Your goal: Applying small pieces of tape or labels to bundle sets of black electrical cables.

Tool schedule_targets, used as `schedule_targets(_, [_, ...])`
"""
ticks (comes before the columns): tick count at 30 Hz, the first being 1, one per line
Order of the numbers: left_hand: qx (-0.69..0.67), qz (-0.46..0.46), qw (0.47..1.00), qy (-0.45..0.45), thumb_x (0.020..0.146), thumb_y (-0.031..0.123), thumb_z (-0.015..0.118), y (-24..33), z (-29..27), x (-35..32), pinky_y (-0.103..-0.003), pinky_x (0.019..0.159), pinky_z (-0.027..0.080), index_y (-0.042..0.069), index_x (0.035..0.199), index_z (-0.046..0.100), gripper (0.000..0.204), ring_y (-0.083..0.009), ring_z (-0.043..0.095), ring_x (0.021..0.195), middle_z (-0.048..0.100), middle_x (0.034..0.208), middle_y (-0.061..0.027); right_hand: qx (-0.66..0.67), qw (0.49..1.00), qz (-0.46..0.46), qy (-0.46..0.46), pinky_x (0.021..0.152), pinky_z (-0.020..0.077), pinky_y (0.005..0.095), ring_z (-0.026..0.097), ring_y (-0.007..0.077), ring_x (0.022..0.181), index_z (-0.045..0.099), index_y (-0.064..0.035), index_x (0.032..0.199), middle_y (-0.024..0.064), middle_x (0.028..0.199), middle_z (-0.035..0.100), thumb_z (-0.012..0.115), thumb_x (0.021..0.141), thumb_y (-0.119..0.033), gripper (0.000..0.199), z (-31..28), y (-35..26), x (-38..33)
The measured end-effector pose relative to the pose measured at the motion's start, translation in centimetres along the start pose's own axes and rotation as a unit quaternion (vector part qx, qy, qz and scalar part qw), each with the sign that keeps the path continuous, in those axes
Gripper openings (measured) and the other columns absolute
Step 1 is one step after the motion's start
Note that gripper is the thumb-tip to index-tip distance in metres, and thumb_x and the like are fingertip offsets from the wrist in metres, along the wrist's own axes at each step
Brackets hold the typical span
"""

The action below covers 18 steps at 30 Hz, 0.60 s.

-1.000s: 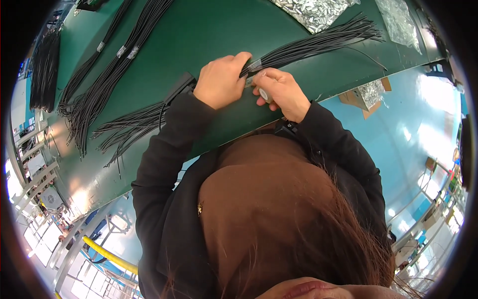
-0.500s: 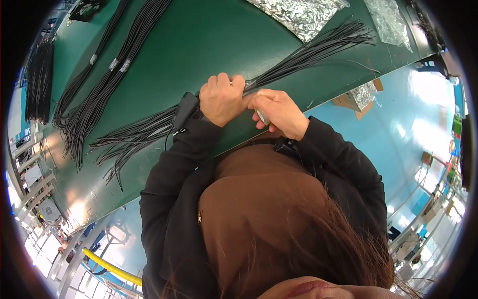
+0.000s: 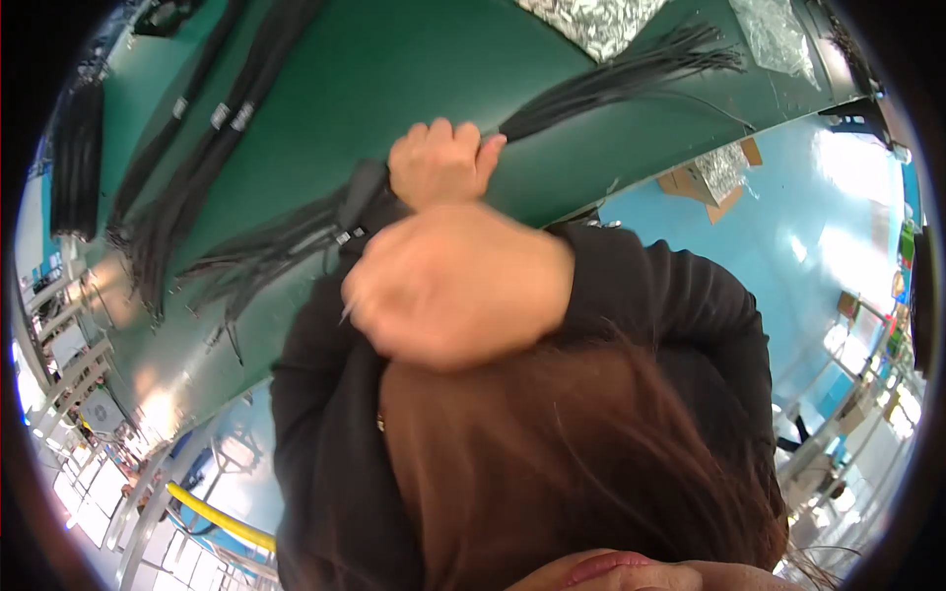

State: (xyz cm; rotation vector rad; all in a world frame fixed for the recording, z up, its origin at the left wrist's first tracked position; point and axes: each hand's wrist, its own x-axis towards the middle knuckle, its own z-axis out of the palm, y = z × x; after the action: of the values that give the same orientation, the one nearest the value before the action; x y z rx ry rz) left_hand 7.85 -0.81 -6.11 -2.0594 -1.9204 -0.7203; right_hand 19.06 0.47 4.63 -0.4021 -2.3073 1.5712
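My left hand (image 3: 437,163) is closed around the middle of a bundle of black cables (image 3: 591,91) lying slantwise over the table. The cable ends fan out to the upper right and, past my left wrist, to the lower left. My right hand (image 3: 463,281) is raised close in front of my chest, blurred by motion, with its back to the view. Its fingers look curled. A thin pale edge sticks out at their left side; what it belongs to is hidden. A dark device is strapped at my left wrist.
On the green table (image 3: 365,79), more black cable bundles (image 3: 187,187) with pale bands lie at the left. A bag of small silvery parts (image 3: 601,25) and a clear plastic bag (image 3: 774,39) lie at the far edge. An open carton (image 3: 705,182) stands beyond the table's right edge.
My right hand has come off the cable bundle, moving left and toward my chest with the pale thing it held. My left hand stays on the bundle, its thumb now lifted outward.
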Motion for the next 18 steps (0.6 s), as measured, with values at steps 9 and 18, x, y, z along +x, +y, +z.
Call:
schedule_targets(9, [-0.065,-0.093,0.983,-0.142,0.09,0.043,0.054,-0.6,-1.9,1.7,-0.041,0.05,0.043,0.009,0.062,0.056,0.044,-0.029,0.054,0.057,0.053,0.061,-0.0085,0.173,0.944,0.264,0.096,0.06,0.0479,0.0244,0.054,0.0094,0.066,0.06,-0.0002,0.082,0.003,0.076,0.058,0.047,0.09,-0.012,0.019,-2.6,6.0,-5.9])
schedule_targets(18, [-0.078,-0.08,0.978,-0.177,0.096,0.048,0.04,-0.3,-2.4,2.0,-0.042,0.053,0.044,0.007,0.065,0.06,0.055,-0.0309,0.056,0.058,0.055,0.062,-0.0111,0.19,0.937,0.267,0.122,0.061,0.0479,0.0244,0.055,0.0105,0.065,0.06,-0.0001,0.083,0.0042,0.078,0.058,0.046,0.09,-0.012,0.02,-1.8,7.2,-6.7])
